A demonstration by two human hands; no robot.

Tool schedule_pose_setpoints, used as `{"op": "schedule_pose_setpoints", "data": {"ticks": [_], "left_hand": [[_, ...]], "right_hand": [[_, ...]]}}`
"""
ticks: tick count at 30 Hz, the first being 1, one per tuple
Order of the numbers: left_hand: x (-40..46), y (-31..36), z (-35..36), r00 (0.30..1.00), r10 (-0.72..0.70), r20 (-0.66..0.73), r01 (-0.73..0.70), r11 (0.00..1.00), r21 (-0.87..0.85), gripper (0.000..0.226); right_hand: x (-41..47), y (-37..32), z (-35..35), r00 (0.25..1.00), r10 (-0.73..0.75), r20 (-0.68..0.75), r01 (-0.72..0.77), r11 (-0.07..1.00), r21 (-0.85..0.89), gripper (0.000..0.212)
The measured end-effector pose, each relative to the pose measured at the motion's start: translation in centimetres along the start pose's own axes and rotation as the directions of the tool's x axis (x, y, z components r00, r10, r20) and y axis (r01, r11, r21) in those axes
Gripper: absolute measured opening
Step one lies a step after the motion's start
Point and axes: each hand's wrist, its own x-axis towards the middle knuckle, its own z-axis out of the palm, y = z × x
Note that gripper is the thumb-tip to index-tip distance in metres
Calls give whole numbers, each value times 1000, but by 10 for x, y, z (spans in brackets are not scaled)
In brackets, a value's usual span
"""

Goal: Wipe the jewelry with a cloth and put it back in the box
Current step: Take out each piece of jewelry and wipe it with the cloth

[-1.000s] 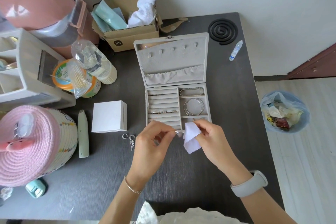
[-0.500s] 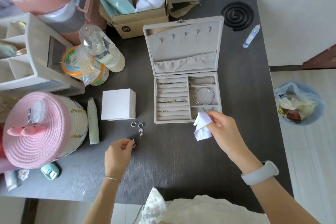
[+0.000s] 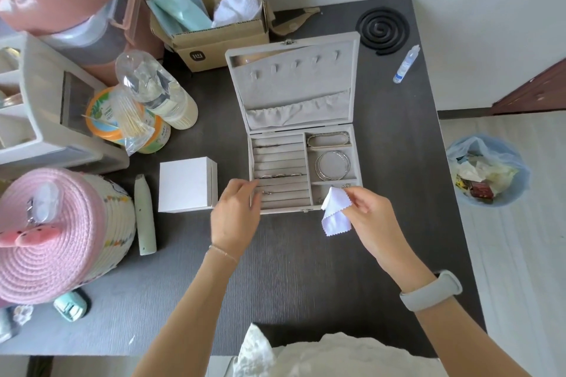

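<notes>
The grey jewelry box (image 3: 306,210) stands open mid-table, its lid (image 3: 294,82) upright. It holds a bracelet (image 3: 327,139), a bangle (image 3: 332,165) and rings (image 3: 280,175) in the padded rolls. My left hand (image 3: 234,214) is at the box's front left corner, fingers curled over the ring rolls; the small piece it pinched is hidden under them. My right hand (image 3: 370,217) pinches a small white cloth (image 3: 335,217) at the box's front right corner, just below a small silver piece (image 3: 346,186) in the near right compartment.
A white carton (image 3: 185,184) and a pale green tool (image 3: 145,214) lie left of the box. Pink basket (image 3: 52,236), bottles (image 3: 156,92) and a cardboard box (image 3: 220,40) crowd the left and back. A black coil (image 3: 382,29) and dropper bottle (image 3: 405,64) sit back right; a bin (image 3: 487,174) stands off the table.
My left hand left the cloth, pinched a small piece from the table left of the box, then moved right to the ring rolls. The right hand stayed by the box with the cloth.
</notes>
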Motion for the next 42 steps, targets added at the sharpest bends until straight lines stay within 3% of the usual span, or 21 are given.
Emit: {"op": "schedule_pose_setpoints", "data": {"ticks": [6,14,26,29,31,33,37,42], "left_hand": [[27,10,22,999,-20,34,21,1000,-7,18],[35,11,13,997,-10,72,20,990,-142,15],[46,4,18,984,21,178,-19,1000,-12,17],[43,13,5,994,-29,106,49,980,-195,12],[37,27,-12,989,-89,117,130,903,-410,11],[27,45,-30,984,-48,173,139,810,-569,21],[2,76,-47,975,91,203,56,782,-621,25],[-7,86,-49,988,61,142,43,776,-629,27]], "right_hand": [[-1,-5,-3,1000,2,-11,-2,998,65,26],[6,-8,-4,999,-15,-37,17,998,66,24],[13,-11,0,1000,-16,-17,17,998,59,15],[12,-10,-3,1000,-13,-26,15,997,73,19],[12,-11,-3,999,-23,-35,25,997,76,20],[13,-13,-3,998,-49,-28,51,996,75,22],[11,-26,1,989,-131,69,127,990,54,18],[6,-37,3,966,-185,182,187,982,10,19]]}}
